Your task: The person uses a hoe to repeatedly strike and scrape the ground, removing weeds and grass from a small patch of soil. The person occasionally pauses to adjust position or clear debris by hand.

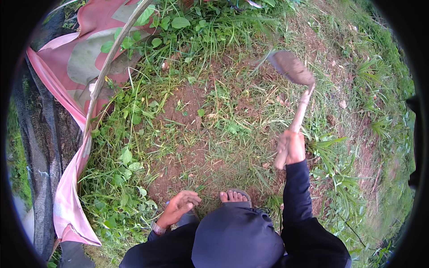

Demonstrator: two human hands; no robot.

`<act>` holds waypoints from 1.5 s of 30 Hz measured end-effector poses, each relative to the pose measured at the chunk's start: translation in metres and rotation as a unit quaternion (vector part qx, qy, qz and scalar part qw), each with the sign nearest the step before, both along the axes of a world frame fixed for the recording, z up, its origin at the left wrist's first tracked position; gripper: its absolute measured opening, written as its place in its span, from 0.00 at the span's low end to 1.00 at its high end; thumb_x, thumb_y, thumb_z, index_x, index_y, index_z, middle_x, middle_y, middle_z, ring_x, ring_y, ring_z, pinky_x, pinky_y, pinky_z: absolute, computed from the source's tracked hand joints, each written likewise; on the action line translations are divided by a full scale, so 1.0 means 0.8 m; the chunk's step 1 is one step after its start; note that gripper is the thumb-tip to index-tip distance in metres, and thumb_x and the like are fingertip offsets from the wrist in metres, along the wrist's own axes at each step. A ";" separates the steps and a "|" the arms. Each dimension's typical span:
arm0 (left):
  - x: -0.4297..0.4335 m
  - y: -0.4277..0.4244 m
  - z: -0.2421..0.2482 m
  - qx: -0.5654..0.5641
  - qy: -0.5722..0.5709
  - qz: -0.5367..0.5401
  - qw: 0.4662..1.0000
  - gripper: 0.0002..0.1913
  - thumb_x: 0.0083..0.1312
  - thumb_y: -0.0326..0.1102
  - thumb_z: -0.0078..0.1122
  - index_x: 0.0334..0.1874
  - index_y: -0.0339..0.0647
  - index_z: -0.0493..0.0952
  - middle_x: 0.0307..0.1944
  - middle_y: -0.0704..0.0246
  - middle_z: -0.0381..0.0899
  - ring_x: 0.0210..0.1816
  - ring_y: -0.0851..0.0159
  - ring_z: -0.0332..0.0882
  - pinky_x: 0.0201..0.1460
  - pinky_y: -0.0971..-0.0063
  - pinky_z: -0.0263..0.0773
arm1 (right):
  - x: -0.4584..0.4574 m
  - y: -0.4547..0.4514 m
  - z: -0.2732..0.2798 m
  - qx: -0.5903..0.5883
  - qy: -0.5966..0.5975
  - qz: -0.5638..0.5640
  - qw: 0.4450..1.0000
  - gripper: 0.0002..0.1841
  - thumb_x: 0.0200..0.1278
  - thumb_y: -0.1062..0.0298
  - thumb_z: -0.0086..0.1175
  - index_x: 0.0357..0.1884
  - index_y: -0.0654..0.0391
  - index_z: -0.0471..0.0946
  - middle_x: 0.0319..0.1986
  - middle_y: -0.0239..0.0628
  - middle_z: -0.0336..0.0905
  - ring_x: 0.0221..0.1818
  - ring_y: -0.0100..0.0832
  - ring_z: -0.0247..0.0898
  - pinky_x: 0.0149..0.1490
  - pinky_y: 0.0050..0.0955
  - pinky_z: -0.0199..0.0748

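Observation:
My right hand (291, 146) is closed around the wooden handle of a short hand hoe (300, 115). The hoe's broad metal blade (292, 68), slightly blurred and smeared with soil, points away to the upper left above the cut grass. My left hand (181, 206) holds nothing; its fingers are loosely bent, and it hangs near my knee with a watch (158, 228) on the wrist. Before me lies reddish soil (187, 104) strewn with cut grass (231, 147). A sandalled foot (236, 197) shows between my hands.
On the left, a pink and grey cloth sheet (63, 100) hangs along a bent wooden pole (110, 60), with dark netting (43, 140) behind it. Leafy weeds (125, 171) grow beside the sheet. Taller grass (214, 30) stands ahead, and strappy plants (330, 157) grow on the right.

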State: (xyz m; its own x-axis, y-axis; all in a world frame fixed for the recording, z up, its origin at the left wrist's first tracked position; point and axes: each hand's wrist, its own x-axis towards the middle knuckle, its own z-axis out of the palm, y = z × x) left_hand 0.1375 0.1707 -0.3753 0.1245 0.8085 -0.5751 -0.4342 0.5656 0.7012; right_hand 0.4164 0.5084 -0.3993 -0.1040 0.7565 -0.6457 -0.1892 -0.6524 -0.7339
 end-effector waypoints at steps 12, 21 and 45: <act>0.014 0.029 -0.003 0.040 -0.009 -0.031 0.999 0.20 0.73 0.32 0.55 0.64 0.34 0.65 0.55 0.59 0.77 0.57 0.64 0.75 0.63 0.66 0.70 | -0.032 -0.164 -0.082 -0.158 -0.092 0.089 0.979 0.05 0.53 0.82 0.48 0.25 0.60 0.66 0.14 0.34 0.64 0.10 0.31 0.61 0.15 0.33 0.62; 0.011 0.015 0.003 0.022 -0.012 -0.005 1.000 0.21 0.72 0.34 0.55 0.64 0.35 0.65 0.55 0.59 0.77 0.56 0.64 0.74 0.63 0.68 0.68 | -0.074 0.002 -0.043 0.018 0.033 -0.103 0.994 0.06 0.57 0.78 0.42 0.24 0.59 0.67 0.13 0.32 0.64 0.10 0.28 0.61 0.15 0.31 0.63; 0.015 0.028 -0.006 0.027 0.005 -0.023 0.999 0.22 0.72 0.34 0.55 0.65 0.33 0.65 0.55 0.59 0.77 0.56 0.64 0.75 0.62 0.67 0.69 | -0.012 -0.101 -0.095 -0.141 -0.061 -0.078 0.985 0.03 0.55 0.77 0.49 0.25 0.62 0.68 0.17 0.33 0.63 0.13 0.29 0.59 0.21 0.34 0.63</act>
State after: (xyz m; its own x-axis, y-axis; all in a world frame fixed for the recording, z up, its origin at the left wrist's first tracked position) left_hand 0.1496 0.1934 -0.3803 0.1564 0.8323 -0.5318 -0.4026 0.5454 0.7352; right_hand 0.4067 0.4277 -0.4750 0.0913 0.5462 -0.8327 -0.2253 -0.8032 -0.5515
